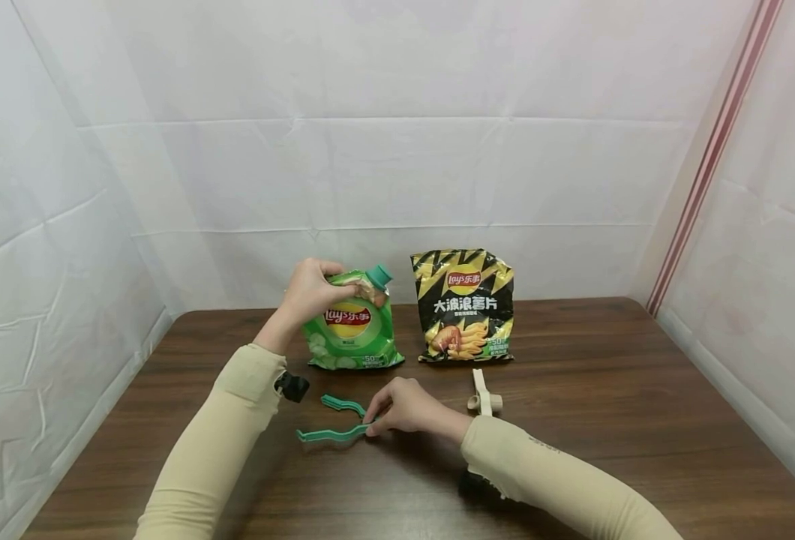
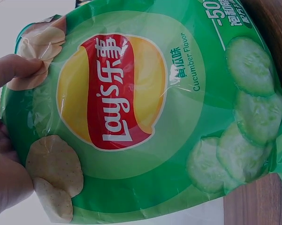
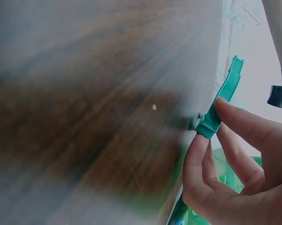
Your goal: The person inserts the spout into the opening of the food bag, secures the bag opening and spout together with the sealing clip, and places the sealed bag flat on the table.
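Note:
My left hand [image 1: 316, 292] grips the top edge of a green cucumber-flavor Lay's chip bag [image 1: 353, 349], which stands upright on the table. In the left wrist view, the thumb presses on the front of the bag [image 2: 131, 187] near its top. A round teal cap [image 1: 379, 276] shows at the bag's upper right corner. Below, in front of the bag, my right hand [image 1: 407, 405] pinches one end of a teal bag clip [image 1: 333, 434], its two arms spread apart toward the left. The right wrist view shows thumb and fingers on the clip [image 3: 229, 86].
A black and yellow Lay's bag [image 1: 465, 307] stands upright at the back right. In front of it lies a beige clip with a round spout [image 1: 485, 397], partly behind the right forearm. White sheeting [image 1: 397, 172] rises behind the brown wooden table [image 1: 573, 390].

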### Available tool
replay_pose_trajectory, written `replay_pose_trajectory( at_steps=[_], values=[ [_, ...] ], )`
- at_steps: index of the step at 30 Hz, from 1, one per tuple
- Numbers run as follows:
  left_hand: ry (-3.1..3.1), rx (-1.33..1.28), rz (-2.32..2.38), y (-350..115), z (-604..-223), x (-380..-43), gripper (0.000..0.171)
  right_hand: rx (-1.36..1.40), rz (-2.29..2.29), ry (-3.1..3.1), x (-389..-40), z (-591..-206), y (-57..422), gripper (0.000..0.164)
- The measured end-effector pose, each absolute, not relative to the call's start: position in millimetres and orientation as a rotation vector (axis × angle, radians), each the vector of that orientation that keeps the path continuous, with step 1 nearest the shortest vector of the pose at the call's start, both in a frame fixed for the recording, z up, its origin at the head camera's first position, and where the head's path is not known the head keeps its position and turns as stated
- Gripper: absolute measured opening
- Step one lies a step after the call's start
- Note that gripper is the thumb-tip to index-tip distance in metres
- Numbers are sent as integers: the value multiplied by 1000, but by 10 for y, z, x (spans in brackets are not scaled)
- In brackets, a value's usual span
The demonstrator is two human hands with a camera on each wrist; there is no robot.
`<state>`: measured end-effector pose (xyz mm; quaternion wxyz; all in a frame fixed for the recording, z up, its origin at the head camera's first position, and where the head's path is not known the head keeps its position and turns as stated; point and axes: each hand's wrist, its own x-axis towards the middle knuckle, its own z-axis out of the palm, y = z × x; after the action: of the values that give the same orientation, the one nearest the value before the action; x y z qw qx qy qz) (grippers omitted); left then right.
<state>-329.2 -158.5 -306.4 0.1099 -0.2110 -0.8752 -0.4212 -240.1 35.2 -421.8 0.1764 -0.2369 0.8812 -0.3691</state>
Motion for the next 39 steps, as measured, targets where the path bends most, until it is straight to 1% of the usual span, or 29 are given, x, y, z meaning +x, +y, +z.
replay_pose_trajectory(
  at_steps=[10,19,29,39],
  values=[
    [-2577,-618,-1232,-1592,-3086,-3308,13,-633,-1060,2506,-2411,-4117,456,7],
    [-2584,-628,-1235,-1579,-3085,-3291,12,-697,-1126,2474,-2425,-4049,613,8],
    [-2581,-618,-1272,-1589,-3097,-3298,12,-635,-1210,2448,-2419,-3884,800,9],
    [-2574,-608,-1272,-1588,-3106,-3307,10,-649,-1258,2477,-2436,-3772,960,11]
  ],
)
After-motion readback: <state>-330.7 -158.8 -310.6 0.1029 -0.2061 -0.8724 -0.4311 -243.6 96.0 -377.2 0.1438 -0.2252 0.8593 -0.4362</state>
